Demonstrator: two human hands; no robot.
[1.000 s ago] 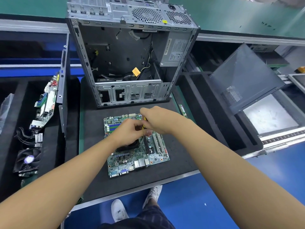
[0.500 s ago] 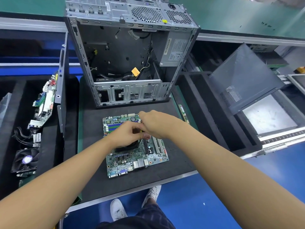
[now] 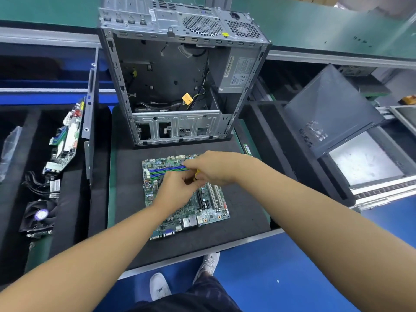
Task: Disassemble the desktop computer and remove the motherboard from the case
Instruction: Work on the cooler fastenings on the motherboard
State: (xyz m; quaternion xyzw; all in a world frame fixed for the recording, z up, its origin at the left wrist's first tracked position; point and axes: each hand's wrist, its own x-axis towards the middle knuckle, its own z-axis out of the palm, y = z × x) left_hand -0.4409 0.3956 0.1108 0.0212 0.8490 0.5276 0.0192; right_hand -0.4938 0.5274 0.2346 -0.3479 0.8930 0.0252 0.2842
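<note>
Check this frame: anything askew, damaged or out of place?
Nothing looks damaged or spilled. The motherboard lies flat on the black mat before the open case, the right hand gripping a yellow-handled tool over it. Only a side panel leans tilted at the right, and a second board stands on edge in the left tray.

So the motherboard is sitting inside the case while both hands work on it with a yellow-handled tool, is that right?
Not quite. The motherboard is outside the case, lying flat on the black mat in front of it, as the head view shows. The rest holds: the left hand and right hand are both at the board, with the yellow-handled tool in the right hand.
</note>
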